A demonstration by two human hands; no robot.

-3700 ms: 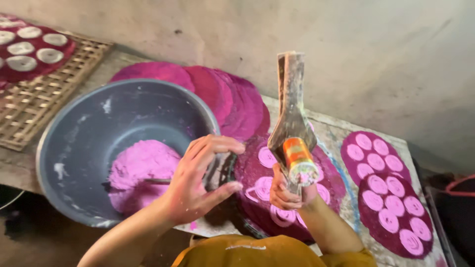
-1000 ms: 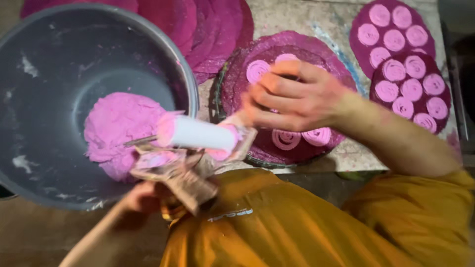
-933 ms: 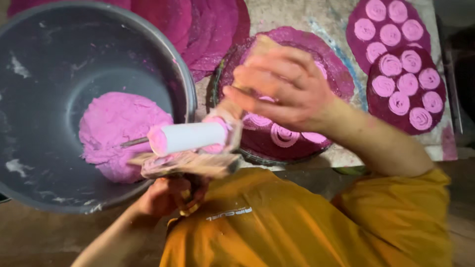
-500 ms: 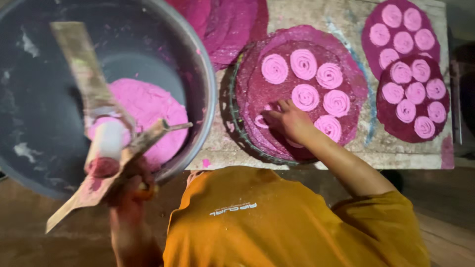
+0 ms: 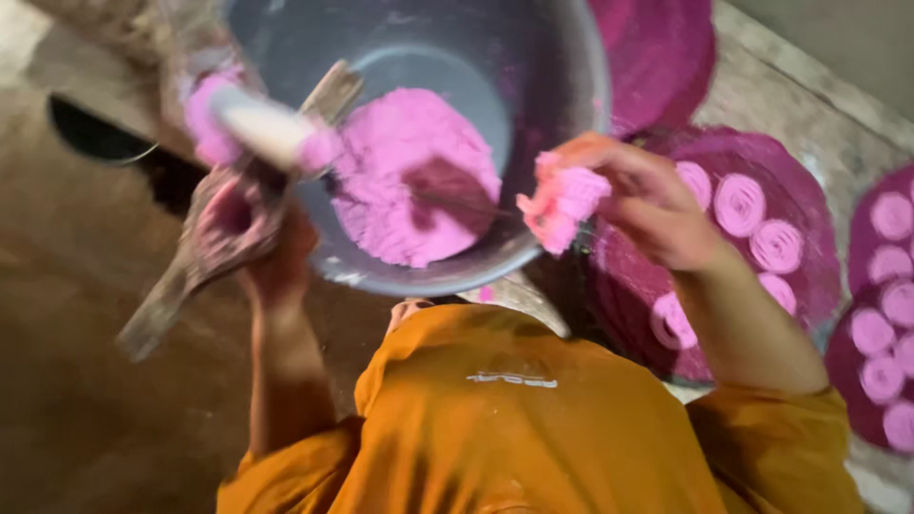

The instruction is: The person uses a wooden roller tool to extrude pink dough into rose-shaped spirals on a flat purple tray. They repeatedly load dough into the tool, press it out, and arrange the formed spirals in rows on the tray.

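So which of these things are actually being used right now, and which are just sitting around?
In use:
- wooden press with a white tube, gripped by the left hand
- lump of pink dough, pinched in the right hand
- grey round basin holding the pink dough heap

Sitting around:
- magenta round mats with pink dough spirals
- stone slab under them

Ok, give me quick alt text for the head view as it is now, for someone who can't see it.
The right hand holds a lump of pink dough beside a grey bowl of the same dough, while the left hand grips a wooden press with a white cylinder. Magenta mats with pink spirals lie to the right.
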